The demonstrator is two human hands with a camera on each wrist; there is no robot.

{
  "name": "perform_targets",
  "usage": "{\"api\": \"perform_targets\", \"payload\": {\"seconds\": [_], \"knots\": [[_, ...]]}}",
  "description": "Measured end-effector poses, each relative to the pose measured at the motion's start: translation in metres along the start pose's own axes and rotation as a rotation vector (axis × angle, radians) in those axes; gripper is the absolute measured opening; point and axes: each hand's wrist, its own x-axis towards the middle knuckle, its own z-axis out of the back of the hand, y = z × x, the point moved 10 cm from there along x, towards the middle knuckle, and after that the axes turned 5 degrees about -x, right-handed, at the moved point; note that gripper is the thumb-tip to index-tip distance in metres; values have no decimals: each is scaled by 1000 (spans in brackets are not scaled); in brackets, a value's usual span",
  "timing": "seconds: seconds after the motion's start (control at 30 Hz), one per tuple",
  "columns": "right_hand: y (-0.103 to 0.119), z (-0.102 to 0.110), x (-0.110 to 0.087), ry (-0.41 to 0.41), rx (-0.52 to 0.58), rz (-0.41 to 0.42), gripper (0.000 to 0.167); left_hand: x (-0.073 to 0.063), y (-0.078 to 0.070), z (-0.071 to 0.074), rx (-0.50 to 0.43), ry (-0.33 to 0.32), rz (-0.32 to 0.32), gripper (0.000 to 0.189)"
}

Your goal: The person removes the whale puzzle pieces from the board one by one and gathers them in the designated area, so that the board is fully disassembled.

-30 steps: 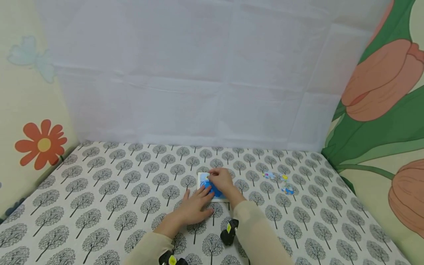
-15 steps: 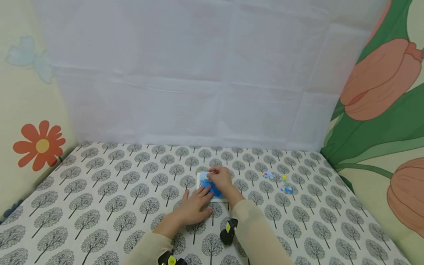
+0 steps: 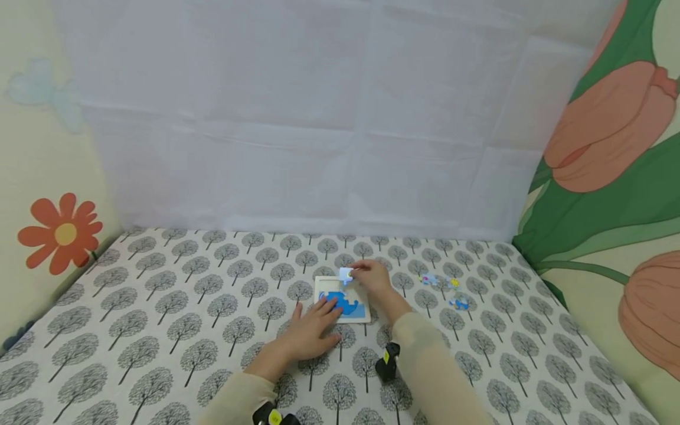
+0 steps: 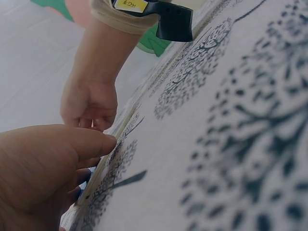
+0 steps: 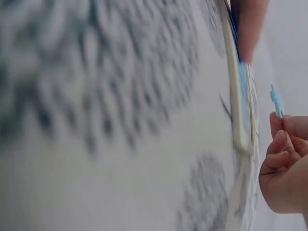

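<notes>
A small puzzle board (image 3: pixel 366 316) with a pale frame lies on the cloth in front of me, a blue animal-like picture (image 3: pixel 346 302) in its lower part. My left hand (image 3: pixel 310 333) lies with spread fingers on the board's left side, its fingertips on the blue part. Above the board's far right, my right hand (image 3: pixel 373 277) pinches a light-blue puzzle piece (image 3: pixel 346 274) between thumb and fingers. In the right wrist view the puzzle piece (image 5: pixel 276 101) is seen edge-on, clear of the board (image 5: pixel 237 106). The left wrist view hides most of the board behind the left hand (image 4: pixel 43 168).
To the right on the tree-patterned cloth (image 3: pixel 212 330) lie loose puzzle pieces: a pale one with pink (image 3: pixel 429 279), a yellow one (image 3: pixel 454 283) and a blue one (image 3: pixel 460 304). A white sheet (image 3: pixel 297 118) hangs behind the table.
My right hand has lifted the light-blue puzzle piece out of the board's upper part and moved up and right with it, baring the pale tray. The left hand has stayed in place.
</notes>
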Motion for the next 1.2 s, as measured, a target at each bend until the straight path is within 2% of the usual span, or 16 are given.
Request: {"api": "perform_targets", "payload": {"seconds": [0.4,0.63,0.83,0.9,1.2], "knots": [[-23,56,11,-63,38,-57,19,-3,-2,1,-14,-4,-15,52],[-39,82,10,-77,4,-107,20,-3,-2,1,-23,-3,-14,53],[-52,95,11,-82,-64,-113,20,-2,-1,0,-15,-3,-16,53],[-54,97,11,-83,-50,-124,20,-2,-1,0,-13,-3,-15,53],[-68,105,14,-102,-85,-218,19,-1,-1,1,-1,-6,-11,53]]}}
